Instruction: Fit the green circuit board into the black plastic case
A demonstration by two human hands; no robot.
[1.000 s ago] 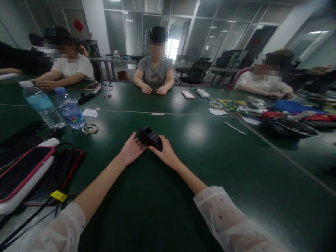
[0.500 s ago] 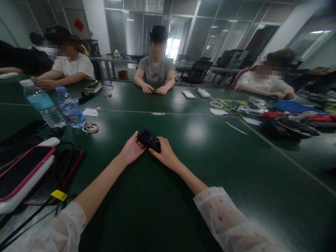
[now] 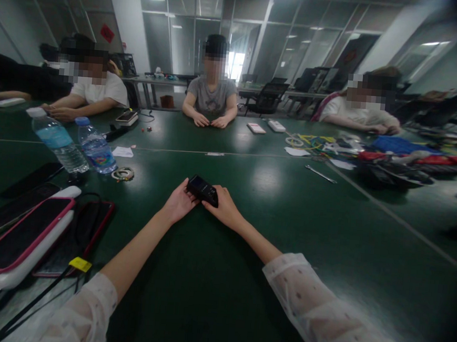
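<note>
A small black device (image 3: 202,188) with a dark screen and small buttons is held between both hands over the green table (image 3: 222,255). My left hand (image 3: 180,203) supports its left end, palm turned up and fingers beneath it. Around the right end, my right hand (image 3: 225,206) is closed, with the thumb at the near edge. Parts of the fingers are hidden under the device.
Two water bottles (image 3: 59,142) and a beaded bracelet (image 3: 123,174) are at the left. Nearer lie phones (image 3: 25,234) with black cables. A wrench (image 3: 320,174) and a pile of tools (image 3: 395,163) lie at the right. Several people sit around the table.
</note>
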